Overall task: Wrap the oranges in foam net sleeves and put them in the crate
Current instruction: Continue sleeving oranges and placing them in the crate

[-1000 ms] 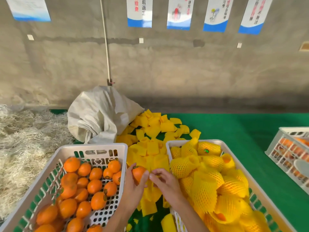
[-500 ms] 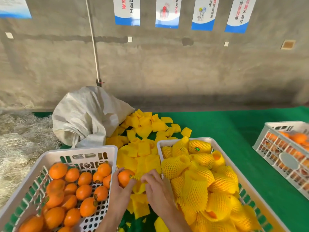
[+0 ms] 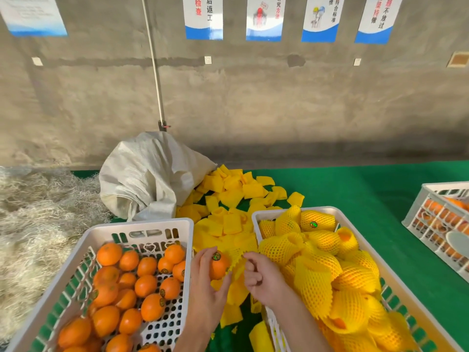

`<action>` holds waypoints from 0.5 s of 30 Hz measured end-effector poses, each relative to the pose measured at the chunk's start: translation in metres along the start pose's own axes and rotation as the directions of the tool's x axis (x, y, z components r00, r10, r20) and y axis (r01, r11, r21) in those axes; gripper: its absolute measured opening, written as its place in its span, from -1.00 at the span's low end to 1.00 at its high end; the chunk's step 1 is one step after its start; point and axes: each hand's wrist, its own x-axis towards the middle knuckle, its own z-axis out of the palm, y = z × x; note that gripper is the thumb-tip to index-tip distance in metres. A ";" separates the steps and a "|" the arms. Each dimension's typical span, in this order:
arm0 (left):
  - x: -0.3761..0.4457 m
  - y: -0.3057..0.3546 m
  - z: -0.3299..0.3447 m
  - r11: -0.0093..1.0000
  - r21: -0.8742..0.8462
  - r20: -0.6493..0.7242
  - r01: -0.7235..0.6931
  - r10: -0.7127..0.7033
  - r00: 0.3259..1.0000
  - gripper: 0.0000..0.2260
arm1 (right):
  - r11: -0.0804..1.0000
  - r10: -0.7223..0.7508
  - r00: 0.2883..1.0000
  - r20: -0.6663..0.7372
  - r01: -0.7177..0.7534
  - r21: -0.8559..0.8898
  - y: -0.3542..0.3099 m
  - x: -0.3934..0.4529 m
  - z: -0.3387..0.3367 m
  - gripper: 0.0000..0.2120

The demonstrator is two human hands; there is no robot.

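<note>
Your left hand (image 3: pixel 206 283) cups a smooth, round orange (image 3: pixel 218 266) with a small sticker on top, fingers (image 3: pixel 203 260) wrapped around it, between the two crates. Your right hand (image 3: pixel 264 278) pinches the jagged edge of a yellow foam sleeve (image 3: pixel 237 256), fingers curled together on it, the sleeve touching the orange's side. Flat sleeves (image 3: pixel 228 199) lie in a soft heap on the green tabletop (image 3: pixel 355 189), spilling from a crumpled woven sack (image 3: pixel 149 174). The left crate (image 3: pixel 142 226), white perforated plastic, holds bare glossy oranges (image 3: pixel 119 283). The right crate (image 3: pixel 256 219) holds wrapped oranges (image 3: pixel 317 252) in puffy lattice netting.
</note>
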 end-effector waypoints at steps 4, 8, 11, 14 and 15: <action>0.002 -0.004 0.003 0.999 -0.026 -0.029 0.021 -0.022 0.999 -0.40 | 0.985 -0.036 0.996 0.079 0.022 0.170 0.009 0.004 0.007 -0.82; -0.001 -0.001 0.002 0.998 0.034 0.004 -0.056 0.056 0.998 -0.36 | 0.981 -0.179 0.983 0.048 0.175 0.085 0.022 0.008 0.016 -0.87; -0.003 -0.001 0.001 0.997 0.043 0.037 -0.071 0.069 0.997 -0.35 | 0.958 -0.282 0.959 -0.041 0.278 -0.075 0.028 0.004 0.021 -0.80; -0.002 -0.005 0.002 0.999 -0.042 0.004 -0.017 0.017 1.000 -0.40 | 0.901 -0.281 0.953 -0.114 0.221 -0.372 0.033 0.003 0.028 -0.75; -0.002 -0.005 0.002 0.998 -0.063 0.005 -0.002 0.002 1.000 -0.40 | 0.919 -0.218 0.973 -0.080 0.176 -0.353 0.033 0.005 0.030 -0.73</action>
